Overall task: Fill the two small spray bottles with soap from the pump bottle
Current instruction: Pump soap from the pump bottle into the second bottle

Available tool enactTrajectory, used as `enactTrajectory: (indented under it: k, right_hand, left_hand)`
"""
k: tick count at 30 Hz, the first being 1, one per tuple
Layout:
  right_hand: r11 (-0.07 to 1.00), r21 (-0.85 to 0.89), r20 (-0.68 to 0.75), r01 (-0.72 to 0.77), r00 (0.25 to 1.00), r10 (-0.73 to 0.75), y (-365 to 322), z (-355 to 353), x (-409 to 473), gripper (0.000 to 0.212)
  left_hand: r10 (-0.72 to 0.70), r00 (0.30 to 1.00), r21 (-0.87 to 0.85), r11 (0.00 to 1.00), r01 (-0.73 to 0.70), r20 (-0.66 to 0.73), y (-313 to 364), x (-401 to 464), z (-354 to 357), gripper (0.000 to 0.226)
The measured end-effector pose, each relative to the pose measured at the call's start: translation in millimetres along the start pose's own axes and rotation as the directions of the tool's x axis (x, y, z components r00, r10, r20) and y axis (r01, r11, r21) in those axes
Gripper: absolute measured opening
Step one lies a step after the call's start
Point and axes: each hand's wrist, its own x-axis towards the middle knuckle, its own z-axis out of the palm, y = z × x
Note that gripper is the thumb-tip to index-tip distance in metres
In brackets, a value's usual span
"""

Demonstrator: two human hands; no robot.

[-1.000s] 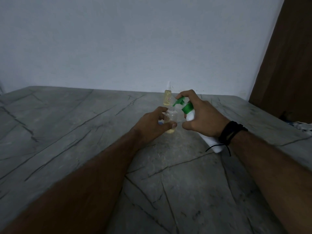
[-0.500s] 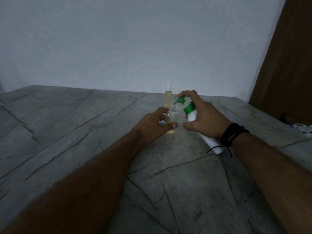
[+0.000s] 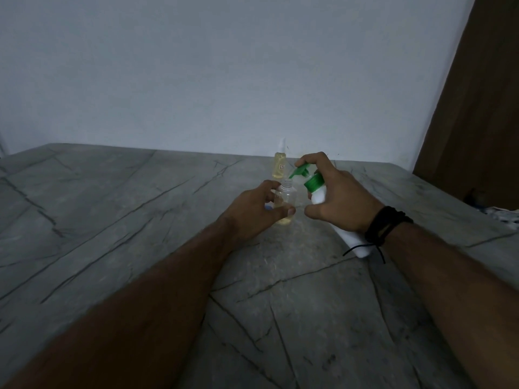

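Note:
My left hand [image 3: 252, 210] grips a small clear spray bottle [image 3: 286, 202] standing on the grey marble table [image 3: 112, 220]; its top is off and a little yellowish liquid lies at its bottom. My right hand [image 3: 339, 200] holds a white pump bottle [image 3: 318, 196] with a green pump head [image 3: 302, 172], tilted so the nozzle points into the small bottle's open neck. My index finger rests on the pump head. A second small spray bottle [image 3: 280, 164], capped and full of yellow liquid, stands upright just behind.
A pale wall rises at the table's far edge. A brown door or panel [image 3: 477, 108] stands at the right. Some cloth-like items [image 3: 502, 214] lie off the table's right edge. A black cord bracelet [image 3: 384, 226] circles my right wrist.
The pump bottle's nozzle has stayed over the small bottle's neck, with my right hand shifting only slightly. My left hand keeps its hold on the small bottle.

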Motion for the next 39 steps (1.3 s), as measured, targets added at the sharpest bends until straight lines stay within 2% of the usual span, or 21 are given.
enactTrajectory:
  k: [15, 39]
  right_hand:
    - [1.000, 0.012, 0.004, -0.005, 1.000, 0.005, 1.7, 0.4, 0.6, 0.078]
    - [1.000, 0.014, 0.014, -0.022, 1.000, 0.021, 1.5, -0.3, 1.9, 0.073]
  left_hand:
    - [-0.012, 1.000, 0.003, 1.000, 0.012, 0.000, 2.6, -1.1, -0.3, 0.072]
    - [-0.032, 0.999, 0.014, 0.999, 0.032, 0.032, 8.9, -4.6, -3.5, 0.071]
